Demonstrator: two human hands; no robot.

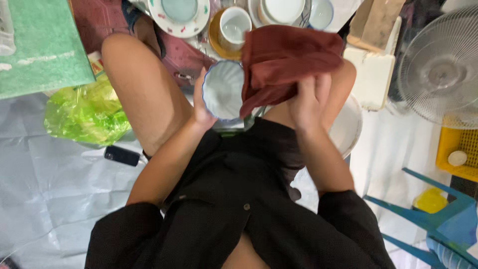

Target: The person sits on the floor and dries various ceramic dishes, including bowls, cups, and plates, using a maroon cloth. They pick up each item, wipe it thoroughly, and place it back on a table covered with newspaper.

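My left hand [201, 112] grips a small white fluted bowl with a blue rim [222, 89], tilted so its inside faces up at me. My right hand [306, 99] is closed on a dark red cloth [289, 60], which drapes over the bowl's right edge. Both hands are held above my lap, between my bare knees. I am seated, in a dark garment.
Past my knees stand several dishes: a patterned plate [179, 17], a white cup on a yellow saucer [234, 27], stacked white bowls [284, 10]. A green plastic bag [87, 114] and a black phone [121, 156] lie left. A fan [440, 69], yellow crate [455, 152] and blue stool [443, 224] stand right.
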